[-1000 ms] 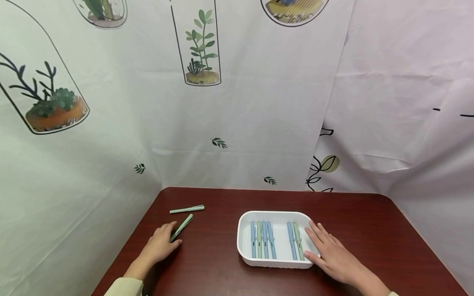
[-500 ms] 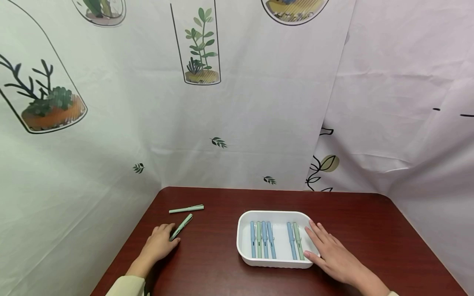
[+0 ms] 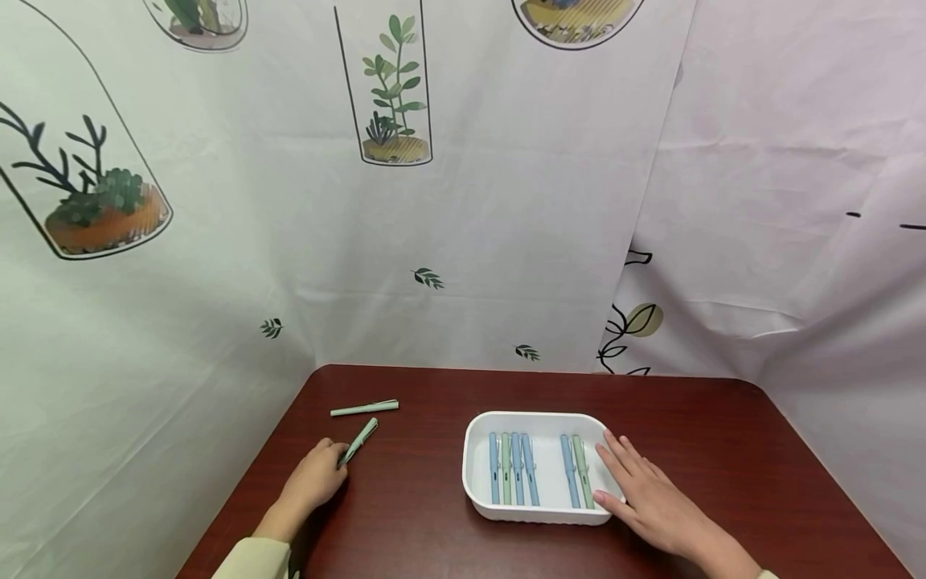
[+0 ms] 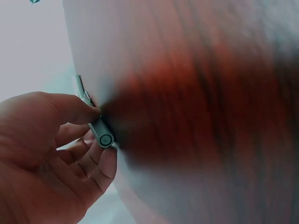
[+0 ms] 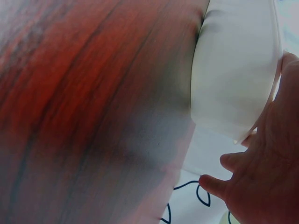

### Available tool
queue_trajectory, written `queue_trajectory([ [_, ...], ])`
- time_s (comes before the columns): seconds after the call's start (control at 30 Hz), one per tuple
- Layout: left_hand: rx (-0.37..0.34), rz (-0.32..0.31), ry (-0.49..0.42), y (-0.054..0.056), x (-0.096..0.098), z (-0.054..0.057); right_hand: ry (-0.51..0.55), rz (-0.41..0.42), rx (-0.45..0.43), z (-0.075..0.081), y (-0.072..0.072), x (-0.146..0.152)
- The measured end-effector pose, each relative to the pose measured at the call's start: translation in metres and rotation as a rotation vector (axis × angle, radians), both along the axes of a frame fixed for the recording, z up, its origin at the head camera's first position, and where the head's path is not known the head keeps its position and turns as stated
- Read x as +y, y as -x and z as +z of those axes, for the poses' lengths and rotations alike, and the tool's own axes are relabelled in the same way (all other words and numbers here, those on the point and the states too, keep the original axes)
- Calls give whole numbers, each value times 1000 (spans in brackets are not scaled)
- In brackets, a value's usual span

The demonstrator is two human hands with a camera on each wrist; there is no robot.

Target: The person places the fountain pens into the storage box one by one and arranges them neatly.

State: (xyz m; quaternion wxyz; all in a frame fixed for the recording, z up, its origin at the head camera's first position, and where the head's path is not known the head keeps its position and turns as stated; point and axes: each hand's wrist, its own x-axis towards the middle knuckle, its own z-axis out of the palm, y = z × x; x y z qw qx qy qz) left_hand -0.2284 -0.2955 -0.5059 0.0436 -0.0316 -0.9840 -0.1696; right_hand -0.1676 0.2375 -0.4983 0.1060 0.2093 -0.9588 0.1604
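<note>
My left hand [image 3: 314, 476] pinches a light green pen [image 3: 362, 436] between thumb and fingers at the table's left side; its clip end points away. In the left wrist view the round end of that pen [image 4: 104, 137] sticks out below the thumb. Just beyond it lies a second green pen [image 3: 365, 408], nearly sideways. My right hand [image 3: 654, 503] rests on the right rim of a white tray [image 3: 546, 515], fingers straight and spread. Inside the tray, a row of several blue and green pens is on the left. A blue pen [image 3: 570, 470] and a green pen [image 3: 583, 472] lie at its right.
The dark red wooden table [image 3: 427, 490] has rounded back corners. White cloth [image 3: 506, 225] printed with plants hangs behind it and along both sides. Between the left hand and the tray is a stretch of bare tabletop.
My left hand has shifted slightly right, and its fingers have closed in on the green pen. The right hand and the tray have stayed put.
</note>
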Motion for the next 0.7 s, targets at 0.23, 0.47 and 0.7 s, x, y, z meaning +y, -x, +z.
queue_trajectory([
  [0.23, -4, 13, 1, -4, 6, 4, 4, -3, -28, 0, 0, -1],
  [0.47, 14, 9, -131, -6, 20, 19, 1, -5, -32, 1, 0, 0],
  [0.7, -64, 20, -398, -10, 37, 36, -4, 0, -10, 2, 0, 0],
])
